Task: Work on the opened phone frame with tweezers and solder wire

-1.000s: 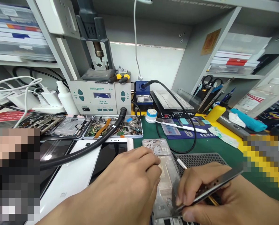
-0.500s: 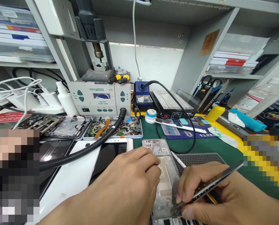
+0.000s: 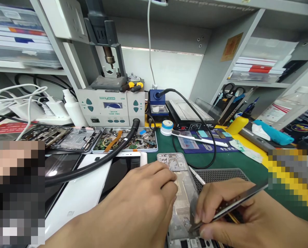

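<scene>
A bare phone frame (image 3: 182, 193), greyish and partly see-through, lies lengthwise in front of me with handwriting at its top end. My left hand (image 3: 143, 196) is closed along its left edge, fingers curled over the side; the fingertips are partly hidden. Between the thumb and fingers of my right hand (image 3: 221, 206) is a pair of dark metal tweezers (image 3: 238, 203) with small holes along the arm. Its tips touch the lower part of the frame, just above a row of black and white parts. A thin gold-coloured piece shows under the right palm, its kind unclear.
A dark perforated mat (image 3: 221, 175) and white pen-like stick (image 3: 197, 175) lie right of the frame. Phones (image 3: 76, 196) are at left, crossed by a thick black hose (image 3: 92, 168). Behind are a parts tray (image 3: 156, 143), rework station (image 3: 110, 106), white jar (image 3: 166, 128) and brush (image 3: 200, 138).
The tweezers have turned slightly in my right hand, their tips still at the lower part of the frame. My left hand and the frame have hardly moved.
</scene>
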`<state>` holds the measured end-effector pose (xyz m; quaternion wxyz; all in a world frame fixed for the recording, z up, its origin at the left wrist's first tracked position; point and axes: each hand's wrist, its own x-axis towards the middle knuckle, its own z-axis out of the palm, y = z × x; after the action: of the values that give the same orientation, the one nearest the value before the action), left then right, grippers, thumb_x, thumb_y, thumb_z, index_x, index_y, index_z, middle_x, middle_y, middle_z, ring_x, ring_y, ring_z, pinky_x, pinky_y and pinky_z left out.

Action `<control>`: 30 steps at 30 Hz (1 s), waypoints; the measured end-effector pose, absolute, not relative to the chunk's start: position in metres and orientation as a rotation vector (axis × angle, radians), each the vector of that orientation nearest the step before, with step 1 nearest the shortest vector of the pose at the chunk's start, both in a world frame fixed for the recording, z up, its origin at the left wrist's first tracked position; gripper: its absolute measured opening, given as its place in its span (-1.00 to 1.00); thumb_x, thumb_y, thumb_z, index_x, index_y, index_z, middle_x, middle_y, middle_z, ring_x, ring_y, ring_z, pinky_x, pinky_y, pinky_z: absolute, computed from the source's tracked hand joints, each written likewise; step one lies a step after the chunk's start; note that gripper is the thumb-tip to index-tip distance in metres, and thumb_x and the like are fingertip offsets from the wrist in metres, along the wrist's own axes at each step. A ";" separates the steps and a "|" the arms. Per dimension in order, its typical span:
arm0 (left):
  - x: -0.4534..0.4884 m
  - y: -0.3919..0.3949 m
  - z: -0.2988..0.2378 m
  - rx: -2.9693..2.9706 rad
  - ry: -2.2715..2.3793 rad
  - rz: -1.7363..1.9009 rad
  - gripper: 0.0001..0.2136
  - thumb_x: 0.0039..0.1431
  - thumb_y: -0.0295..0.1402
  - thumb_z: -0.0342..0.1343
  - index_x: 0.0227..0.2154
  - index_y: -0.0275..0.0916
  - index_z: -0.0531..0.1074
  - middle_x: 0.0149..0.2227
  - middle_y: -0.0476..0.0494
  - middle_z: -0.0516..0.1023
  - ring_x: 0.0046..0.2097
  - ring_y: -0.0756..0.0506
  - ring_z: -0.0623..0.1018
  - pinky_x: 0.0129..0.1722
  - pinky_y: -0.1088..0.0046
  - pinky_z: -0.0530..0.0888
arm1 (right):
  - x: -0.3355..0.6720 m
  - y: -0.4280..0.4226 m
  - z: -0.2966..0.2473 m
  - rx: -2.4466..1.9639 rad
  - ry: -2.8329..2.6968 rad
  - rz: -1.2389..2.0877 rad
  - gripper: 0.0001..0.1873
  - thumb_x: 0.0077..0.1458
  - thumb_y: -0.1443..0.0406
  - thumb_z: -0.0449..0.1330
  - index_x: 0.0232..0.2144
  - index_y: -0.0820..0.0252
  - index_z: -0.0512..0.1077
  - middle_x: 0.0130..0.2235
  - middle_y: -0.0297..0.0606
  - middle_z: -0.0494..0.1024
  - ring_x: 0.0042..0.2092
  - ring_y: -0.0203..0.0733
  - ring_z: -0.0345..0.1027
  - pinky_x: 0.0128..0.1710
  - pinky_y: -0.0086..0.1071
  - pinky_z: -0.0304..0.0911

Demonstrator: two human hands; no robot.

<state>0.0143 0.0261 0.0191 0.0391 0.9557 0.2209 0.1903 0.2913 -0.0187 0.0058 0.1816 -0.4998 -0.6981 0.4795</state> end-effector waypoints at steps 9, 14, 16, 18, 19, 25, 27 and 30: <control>0.015 0.027 0.021 2.901 0.722 0.571 -0.86 0.39 -0.51 0.18 -0.23 -0.25 0.65 -0.19 -0.13 0.73 -0.06 -0.29 0.72 -0.02 0.14 0.75 | 0.294 -0.020 0.004 -1.418 -1.989 1.308 -0.63 0.36 -0.09 0.47 -0.25 0.03 0.61 -0.25 -0.28 0.67 -0.23 -0.07 0.55 -0.24 -0.24 0.44; 0.015 0.027 0.019 2.934 0.652 0.575 -0.85 0.39 -0.50 0.19 -0.29 -0.24 0.64 -0.27 -0.11 0.71 -0.09 -0.27 0.72 -0.02 0.18 0.73 | 0.292 -0.021 0.006 -1.430 -1.999 1.324 -0.59 0.38 -0.11 0.44 -0.26 0.04 0.59 -0.26 -0.27 0.66 -0.25 -0.09 0.52 -0.27 -0.24 0.40; 0.015 0.023 0.018 2.919 0.798 0.593 -0.85 0.40 -0.53 0.19 -0.25 -0.25 0.65 -0.20 -0.14 0.73 -0.03 -0.29 0.72 0.02 0.17 0.73 | 0.291 -0.020 0.007 -1.423 -2.003 1.312 -0.61 0.38 -0.09 0.45 -0.26 0.05 0.60 -0.25 -0.26 0.67 -0.24 -0.08 0.55 -0.26 -0.24 0.42; 0.014 0.020 0.019 2.921 0.788 0.571 -0.85 0.41 -0.52 0.20 -0.26 -0.24 0.64 -0.22 -0.13 0.73 -0.02 -0.28 0.72 0.05 0.18 0.71 | 0.290 -0.020 0.008 -1.408 -1.991 1.309 -0.62 0.38 -0.07 0.46 -0.28 0.06 0.61 -0.26 -0.25 0.68 -0.24 -0.06 0.56 -0.25 -0.24 0.43; 0.015 0.019 0.019 2.927 0.773 0.561 -0.85 0.42 -0.52 0.20 -0.26 -0.24 0.64 -0.24 -0.12 0.72 -0.02 -0.27 0.71 0.05 0.19 0.71 | 0.290 -0.020 0.007 -1.407 -1.978 1.312 -0.61 0.38 -0.07 0.46 -0.29 0.06 0.61 -0.27 -0.24 0.67 -0.24 -0.06 0.56 -0.25 -0.24 0.43; 0.016 0.025 0.020 2.921 0.740 0.572 -0.85 0.42 -0.50 0.19 -0.26 -0.24 0.63 -0.22 -0.12 0.72 -0.04 -0.28 0.71 0.01 0.17 0.73 | 0.291 -0.023 0.005 -1.414 -1.960 1.327 -0.63 0.37 -0.06 0.47 -0.28 0.05 0.60 -0.27 -0.27 0.66 -0.25 -0.09 0.55 -0.24 -0.26 0.45; 0.015 0.025 0.021 2.922 0.757 0.570 -0.84 0.44 -0.49 0.18 -0.27 -0.24 0.63 -0.22 -0.13 0.71 -0.04 -0.28 0.71 0.00 0.15 0.74 | 0.291 -0.022 0.006 -1.404 -1.994 1.289 -0.65 0.38 -0.04 0.48 -0.28 0.05 0.61 -0.26 -0.27 0.69 -0.25 -0.09 0.58 -0.23 -0.27 0.46; 0.013 0.023 0.020 2.906 0.760 0.552 -0.83 0.43 -0.51 0.16 -0.25 -0.24 0.63 -0.20 -0.13 0.72 -0.02 -0.29 0.71 0.01 0.14 0.74 | 0.291 -0.020 0.008 -1.353 -1.982 1.253 -0.72 0.39 0.05 0.49 -0.30 0.05 0.64 -0.27 -0.28 0.70 -0.26 -0.10 0.60 -0.26 -0.30 0.47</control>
<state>0.0135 0.0229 0.0201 0.0438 0.9505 0.2487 0.1807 0.2911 -0.0203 0.0077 0.2153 -0.4880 -0.7150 0.4519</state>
